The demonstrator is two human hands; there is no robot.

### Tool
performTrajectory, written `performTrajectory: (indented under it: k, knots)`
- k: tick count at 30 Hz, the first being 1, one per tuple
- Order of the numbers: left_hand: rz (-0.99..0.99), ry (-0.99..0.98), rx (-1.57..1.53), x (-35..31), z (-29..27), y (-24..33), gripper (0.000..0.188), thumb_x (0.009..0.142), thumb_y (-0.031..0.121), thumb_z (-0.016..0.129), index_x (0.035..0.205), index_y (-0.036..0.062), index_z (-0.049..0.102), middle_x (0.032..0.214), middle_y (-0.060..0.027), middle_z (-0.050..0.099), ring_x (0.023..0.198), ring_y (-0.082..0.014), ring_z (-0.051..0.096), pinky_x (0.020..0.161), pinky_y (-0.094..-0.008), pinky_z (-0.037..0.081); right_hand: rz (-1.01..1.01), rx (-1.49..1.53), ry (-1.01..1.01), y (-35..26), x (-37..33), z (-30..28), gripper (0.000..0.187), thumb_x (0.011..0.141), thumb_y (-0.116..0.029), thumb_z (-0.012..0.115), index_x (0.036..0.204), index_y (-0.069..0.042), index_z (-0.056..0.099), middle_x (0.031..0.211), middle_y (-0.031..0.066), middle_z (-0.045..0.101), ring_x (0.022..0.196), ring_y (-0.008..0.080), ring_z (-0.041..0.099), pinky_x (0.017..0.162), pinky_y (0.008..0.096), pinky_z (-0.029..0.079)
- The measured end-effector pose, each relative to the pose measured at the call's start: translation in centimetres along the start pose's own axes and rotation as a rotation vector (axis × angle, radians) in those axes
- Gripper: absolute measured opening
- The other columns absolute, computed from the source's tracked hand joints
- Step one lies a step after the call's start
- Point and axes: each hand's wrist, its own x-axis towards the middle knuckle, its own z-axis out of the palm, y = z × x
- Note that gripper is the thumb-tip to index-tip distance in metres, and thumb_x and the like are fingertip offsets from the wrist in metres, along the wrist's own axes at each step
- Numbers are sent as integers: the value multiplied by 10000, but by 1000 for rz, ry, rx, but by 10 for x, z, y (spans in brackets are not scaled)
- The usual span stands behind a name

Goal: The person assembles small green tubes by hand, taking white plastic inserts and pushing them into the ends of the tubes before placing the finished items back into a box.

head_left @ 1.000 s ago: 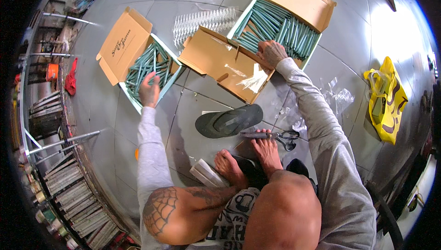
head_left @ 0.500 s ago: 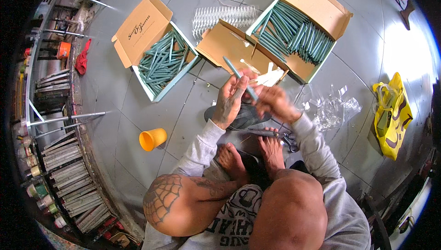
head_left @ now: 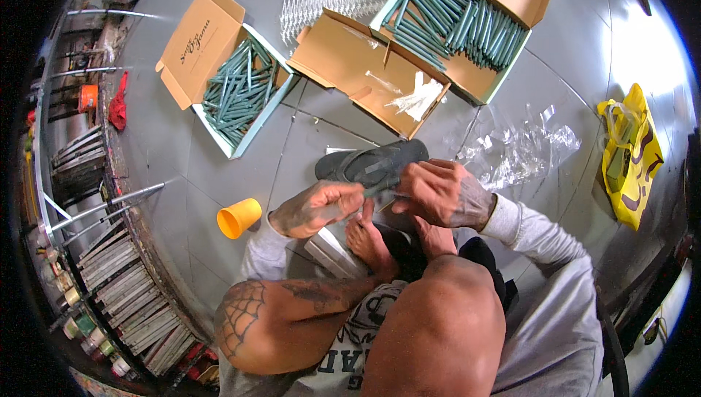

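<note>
My left hand (head_left: 319, 208) is closed, its fingertips on one end of a slim dark green stick (head_left: 377, 188). At the other end my right hand (head_left: 442, 191) has its fingers curled in, knuckles up; its fingertips are mostly hidden. Beneath the hands, on the grey floor, lies a dark flip-flop (head_left: 358, 166), close to my bare feet. Many similar green sticks fill a left cardboard box (head_left: 248, 147) and a right cardboard box (head_left: 491, 89). Between these boxes, a shallow brown tray (head_left: 332, 39) holds small white pieces (head_left: 420, 96).
Clear plastic spiral coils (head_left: 328, 4) lie beyond the tray. Crumpled clear plastic wrap (head_left: 522, 150) and a yellow bag (head_left: 629, 167) are on the right. An orange cup (head_left: 239, 218) lies tipped at left, near a cluttered metal rack (head_left: 109, 200).
Both hands have come down and nearer to my body with the green stick, from over the tray's near edge to above the flip-flop. The camera view has shifted slightly.
</note>
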Motion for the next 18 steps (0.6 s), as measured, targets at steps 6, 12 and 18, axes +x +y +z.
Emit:
performTrajectory:
  k: [6,12,18]
  knots:
    - [-90,-53,-152,-21,15,-3,412,1014,437,527,851,59,557,706,30,458,644,-82,397,623,-259,336,-247,-145,-101,-17,37,-27,278,769,-276,690,905,-100,523,805,46,498,618,177,530,474,298,418]
    - [-33,79,-143,-18,16,-5,419,1028,409,514,844,36,565,706,9,486,668,-111,444,627,-273,371,-58,241,-232,0,38,-9,337,736,-356,628,909,-99,496,840,84,494,717,281,587,578,356,488]
    - [-53,285,297,-10,5,-24,444,1038,423,487,942,7,607,753,-8,573,743,-95,511,699,-257,425,454,586,-177,15,29,18,212,910,-261,617,927,-68,532,812,140,541,745,354,617,620,418,490]
